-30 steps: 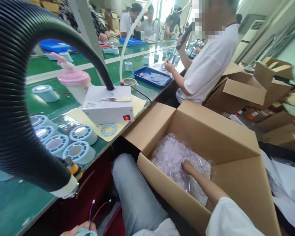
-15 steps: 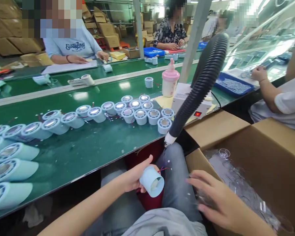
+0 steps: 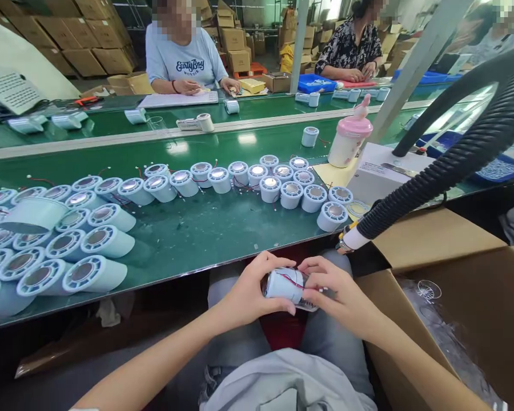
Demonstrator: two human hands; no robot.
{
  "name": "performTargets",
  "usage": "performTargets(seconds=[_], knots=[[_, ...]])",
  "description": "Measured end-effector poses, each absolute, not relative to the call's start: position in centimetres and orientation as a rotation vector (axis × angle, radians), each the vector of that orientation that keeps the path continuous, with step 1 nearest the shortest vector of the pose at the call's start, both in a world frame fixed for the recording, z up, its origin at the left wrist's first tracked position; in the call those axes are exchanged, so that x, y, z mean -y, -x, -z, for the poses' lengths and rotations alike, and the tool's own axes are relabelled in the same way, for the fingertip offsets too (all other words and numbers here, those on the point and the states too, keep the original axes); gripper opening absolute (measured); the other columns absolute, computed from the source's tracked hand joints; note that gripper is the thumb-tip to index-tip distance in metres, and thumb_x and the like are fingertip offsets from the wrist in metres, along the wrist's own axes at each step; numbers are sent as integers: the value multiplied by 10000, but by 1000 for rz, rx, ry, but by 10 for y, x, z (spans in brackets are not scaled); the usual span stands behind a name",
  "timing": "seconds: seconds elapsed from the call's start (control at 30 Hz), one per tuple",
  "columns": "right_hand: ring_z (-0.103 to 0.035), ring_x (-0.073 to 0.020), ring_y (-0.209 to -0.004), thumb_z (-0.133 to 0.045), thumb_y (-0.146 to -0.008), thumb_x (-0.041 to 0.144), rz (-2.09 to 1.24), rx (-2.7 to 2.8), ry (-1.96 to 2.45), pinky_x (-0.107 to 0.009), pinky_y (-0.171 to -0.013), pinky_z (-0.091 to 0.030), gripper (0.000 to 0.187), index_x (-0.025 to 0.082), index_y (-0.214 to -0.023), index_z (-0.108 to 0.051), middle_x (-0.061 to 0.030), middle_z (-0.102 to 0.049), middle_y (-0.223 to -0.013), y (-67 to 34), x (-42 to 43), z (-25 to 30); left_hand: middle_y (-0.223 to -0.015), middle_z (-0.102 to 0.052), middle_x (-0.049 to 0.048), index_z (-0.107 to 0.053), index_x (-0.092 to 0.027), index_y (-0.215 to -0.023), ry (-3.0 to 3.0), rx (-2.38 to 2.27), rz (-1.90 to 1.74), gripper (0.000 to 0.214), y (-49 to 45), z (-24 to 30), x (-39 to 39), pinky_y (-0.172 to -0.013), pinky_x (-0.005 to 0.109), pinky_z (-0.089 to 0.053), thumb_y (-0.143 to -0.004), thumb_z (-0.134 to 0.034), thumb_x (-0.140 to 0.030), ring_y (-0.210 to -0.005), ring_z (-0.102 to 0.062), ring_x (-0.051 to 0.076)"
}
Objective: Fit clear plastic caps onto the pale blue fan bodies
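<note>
Over my lap, my left hand (image 3: 257, 288) is wrapped round a light-blue cylindrical housing (image 3: 282, 284), which lies on its side with thin red wires along it. My right hand (image 3: 329, 288) is closed at the housing's right end, its fingers on a clear plastic part (image 3: 307, 306) that shows below and beside the housing. How far the clear part sits in or on the housing is hidden by the fingers. Many similar light-blue housings (image 3: 95, 273) stand in rows on the green table (image 3: 188, 237), metal discs upward.
A black ribbed hose (image 3: 437, 177) with a white tip arches over the right side from a white box-shaped machine (image 3: 385, 168). An open cardboard box (image 3: 462, 302) with clear plastic parts stands at my right. A pink-lidded bottle (image 3: 350, 140) and co-workers are beyond.
My right hand has come left from beside the cardboard box to the housing, bringing a clear plastic part. My left hand has turned the housing sideways. The view has swung left.
</note>
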State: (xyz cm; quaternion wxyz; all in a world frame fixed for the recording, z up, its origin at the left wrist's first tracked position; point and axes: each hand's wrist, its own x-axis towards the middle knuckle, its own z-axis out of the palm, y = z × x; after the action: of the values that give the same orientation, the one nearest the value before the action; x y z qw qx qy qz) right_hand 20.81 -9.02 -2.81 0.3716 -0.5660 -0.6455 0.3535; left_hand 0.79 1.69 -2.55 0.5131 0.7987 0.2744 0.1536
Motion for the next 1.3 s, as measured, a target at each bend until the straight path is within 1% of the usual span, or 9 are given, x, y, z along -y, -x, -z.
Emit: performTargets(seconds=[0.13, 0.3, 0.4, 0.5, 0.6, 0.77, 0.83, 1.07, 1.3], knots=[[-620, -226, -949, -598, -912, 440, -993, 1318, 1446, -313, -769, -514, 357, 189, -665, -658, -98, -644, -1025, -204, 91, 28, -1255, -539, 101, -656, -268, -1217, -1944, -521, -361, 704, -6, 38, -20, -1064, 452, -415, -575, -894, -433, -1208, -520, 293], [-663, -242, -920, -724, -811, 490, -1113, 971, 1360, -331, -756, -544, 397, 188, -559, -676, -91, -715, -947, -209, 91, 30, -1308, -580, 86, -546, -304, -1340, -1649, -451, -236, 715, -10, 37, -14, -922, 378, -539, -688, -839, -301, -1165, -582, 261], [-647, -280, -1096, -786, -778, 411, -1132, 1098, 1288, -395, -893, -553, 177, 235, -801, -776, -88, -716, -1132, -214, 95, 29, -1277, -587, 92, -523, -253, -1318, -1436, -503, -250, 693, -11, 33, -10, -891, 365, -556, -696, -829, -274, -1085, -618, 233], [-567, -297, -1255, -819, -750, 275, -932, 1464, 1354, -436, -1034, -492, 358, 279, -1099, -738, -84, -641, -1312, -214, 102, 28, -1161, -609, 78, -463, -244, -1327, -1247, -537, -236, 672, -10, 30, -8, -764, 339, -589, -743, -792, -298, -932, -648, 197], [-568, -293, -1259, -775, -791, 239, -810, 1567, 1407, -421, -1012, -523, 345, 262, -1127, -696, -88, -642, -1308, -213, 109, 30, -1186, -601, 89, -434, -267, -1365, -1234, -531, -172, 698, -8, 27, -8, -655, 300, -584, -761, -776, -341, -882, -651, 196], [-587, -296, -1233, -791, -793, 281, -1094, 1376, 1367, -416, -985, -554, 395, 257, -1147, -616, -85, -627, -1306, -213, 115, 32, -1373, -560, 92, -520, -289, -1369, -1485, -479, -231, 743, -4, 20, -9, -946, 369, -531, -696, -836, -307, -1152, -603, 261], [-592, -300, -1222, -799, -792, 289, -1172, 1322, 1354, -437, -1008, -537, 404, 258, -1147, -610, -83, -623, -1292, -214, 116, 30, -1404, -547, 96, -533, -292, -1371, -1529, -453, -255, 748, -4, 18, -9, -1003, 392, -503, -689, -842, -298, -1222, -571, 281], [-622, -215, -1117, -763, -836, 258, -1323, 1181, 1243, -343, -937, -563, 401, 272, -1197, -586, -60, -613, -1244, -215, 118, 23, -1372, -574, 90, -523, -292, -1383, -1620, -397, -268, 749, -2, 12, -8, -1031, 382, -494, -704, -837, -287, -1233, -570, 267], [-638, -181, -954, -787, -805, 374, -1508, 961, 1200, -270, -769, -559, 430, 229, -1145, -566, -67, -630, -1129, -211, 114, 23, -1382, -565, 91, -528, -284, -1371, -1659, -388, -284, 722, -1, 10, -8, -1037, 396, -495, -715, -829, -285, -1262, -552, 279]])
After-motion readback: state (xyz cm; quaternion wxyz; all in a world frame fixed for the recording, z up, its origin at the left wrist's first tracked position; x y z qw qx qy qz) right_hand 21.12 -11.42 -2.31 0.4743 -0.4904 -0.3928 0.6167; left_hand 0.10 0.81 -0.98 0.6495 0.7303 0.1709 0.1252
